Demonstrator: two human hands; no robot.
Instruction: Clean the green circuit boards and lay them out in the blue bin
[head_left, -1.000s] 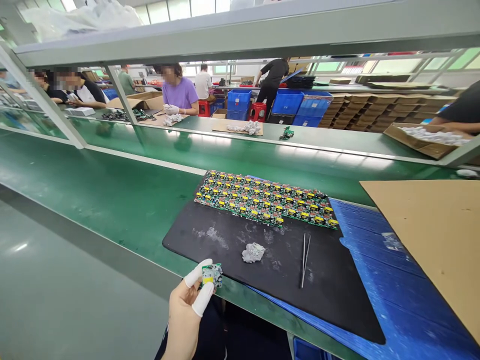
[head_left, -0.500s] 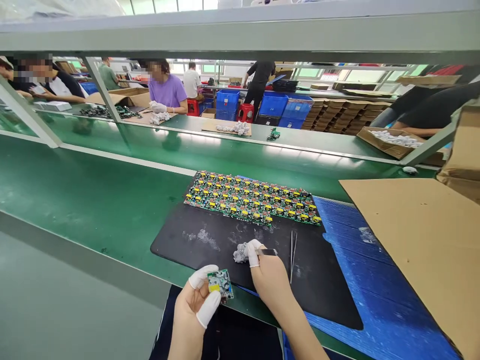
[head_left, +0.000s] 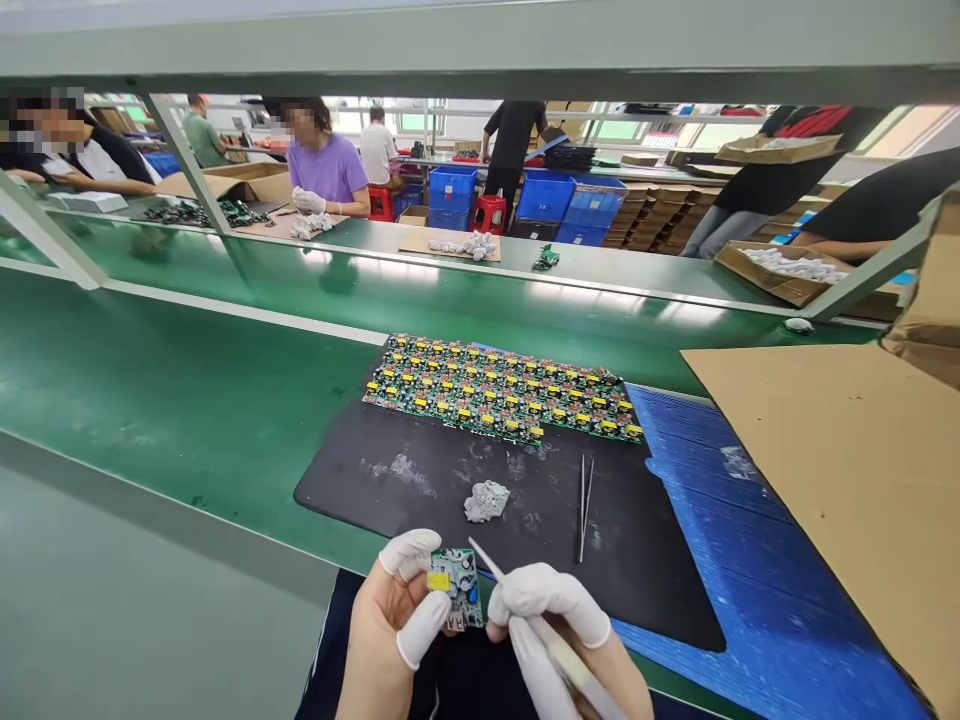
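Between the thumb and fingers of my left hand [head_left: 409,590] is a small green circuit board [head_left: 463,580], tilted, with a yellow-topped part and a metal port at its lower edge. My right hand [head_left: 544,610] is closed round a slim pointed tool [head_left: 486,557]; its tip is close to the board's upper right corner, and whether they touch I cannot tell. White finger cots cover fingertips on both hands. Beyond them a grey putty-like lump [head_left: 487,501] lies on the black mat [head_left: 435,460]. Metal tweezers [head_left: 583,510] rest on the mat at its right.
Rows of circuit boards [head_left: 502,385] with yellow parts cover the mat's far side. At right are blue plastic wrap [head_left: 697,500] and a cardboard sheet [head_left: 825,470]. A shelf beam [head_left: 480,45] crosses overhead. Co-workers sit across the green bench [head_left: 187,350].
My right hand has moved from the grey lump back toward the board, with the tool's tip now pointing at it. The lump stays on the mat. My left hand still holds the board.
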